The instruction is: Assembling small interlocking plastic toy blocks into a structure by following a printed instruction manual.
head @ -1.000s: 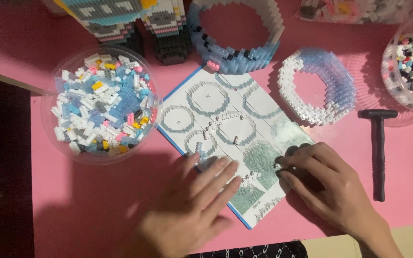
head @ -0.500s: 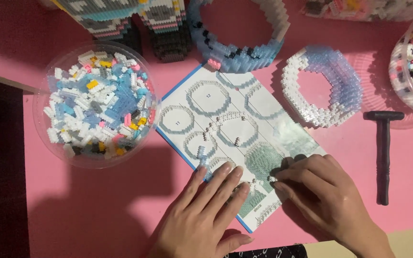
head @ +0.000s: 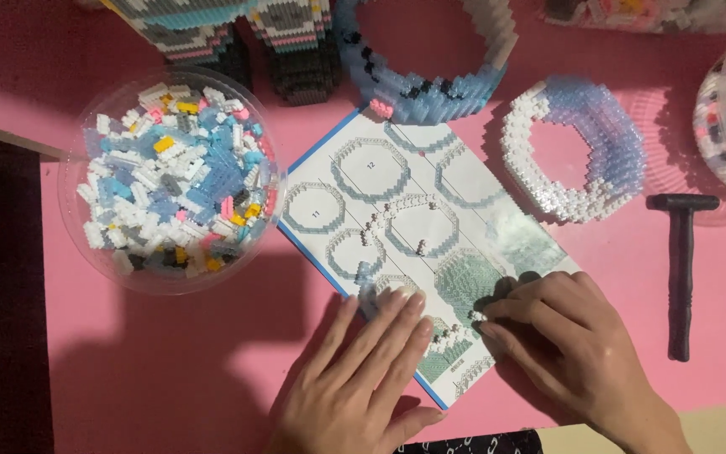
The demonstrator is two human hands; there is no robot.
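My left hand point(head: 361, 370) lies flat and open on the white printed instruction sheet point(head: 405, 210) on the pink table point(head: 212, 336), my right hand point(head: 569, 345) pinches tiny white bricks point(head: 474, 317) there, and I judge a nudge could scatter them.

Glossy printed paper for the instruction sheet point(head: 413, 227) near the middle of the table, sheen strongest on its right part. Smooth matt pink for the table point(head: 170, 353) itself. Clear, shiny plastic for the round tub point(head: 73, 168) toward the left edge, filled with small hard plastic bricks point(head: 178, 193), mostly white, blue and grey. Translucent, faintly glossy plastic in the studded brick ring point(head: 573, 151) toward the right edge; more opaque blue plastic in the larger ring point(head: 430, 84) at the far edge. Dull black, matt plastic for the small hammer point(head: 681, 269). Bare skin on left hand point(head: 363, 370) and right hand point(head: 565, 345), both flat on paper.
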